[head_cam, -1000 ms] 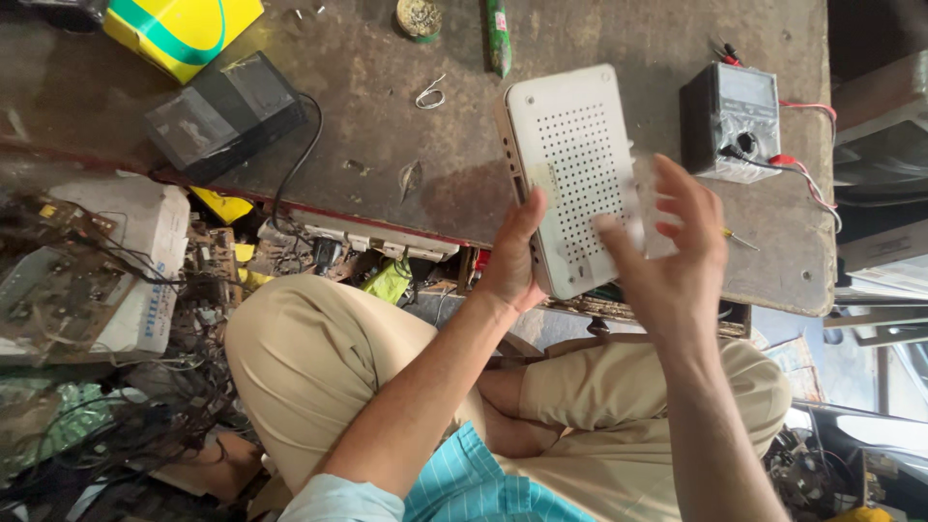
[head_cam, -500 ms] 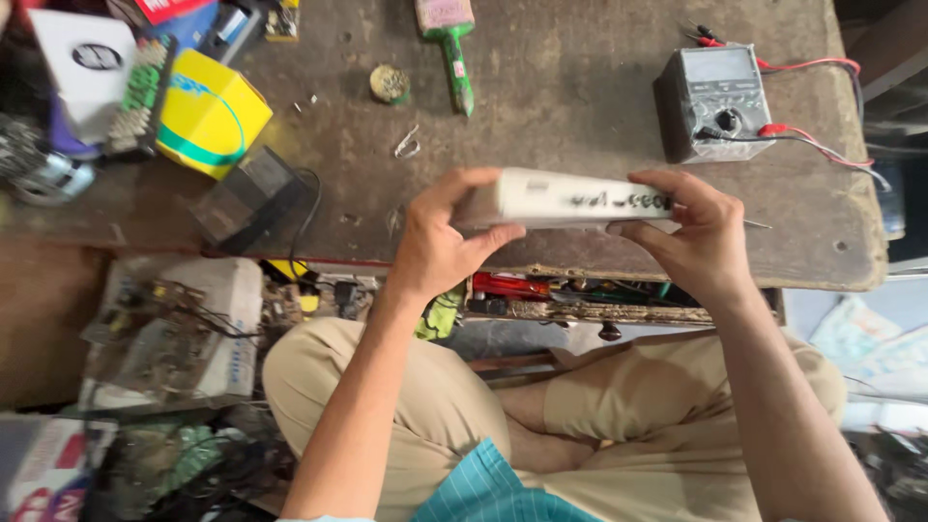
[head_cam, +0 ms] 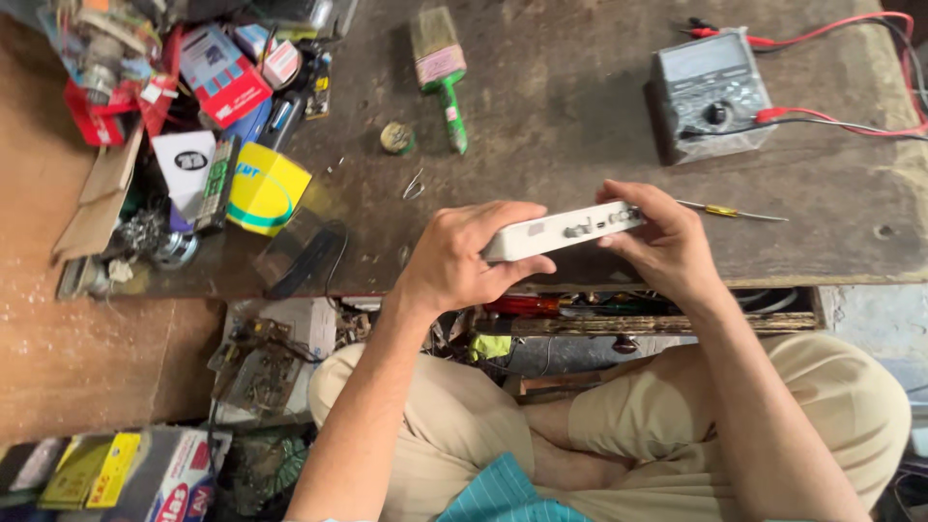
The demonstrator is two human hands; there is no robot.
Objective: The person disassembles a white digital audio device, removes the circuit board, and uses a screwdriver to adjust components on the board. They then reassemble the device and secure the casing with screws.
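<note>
**White box held edge-on over the bench front**

The white plastic box (head_cam: 565, 232) sits between both hands, above the front edge of the wooden workbench (head_cam: 580, 116) and clear of its surface; it is turned so that its narrow side, with a row of small ports, faces up toward the camera, seemingly so that side can be looked at; the left hand (head_cam: 464, 261) grasps its left end, fingers curled over the top and thumb tucked beneath; the right hand (head_cam: 662, 242) grips the right end, fingertips pressed along the port edge; both forearms rise from the lap and meet at the box, wrists bent inward.

A slim screwdriver (head_cam: 730, 212) lies on the bench just beside the right hand, within easy reach; the grey multimeter (head_cam: 710, 92) with red leads stands farther back; a paintbrush (head_cam: 443, 72) with a green handle lies well apart, and a yellow box (head_cam: 263, 188) sits among clutter at the left.
</note>
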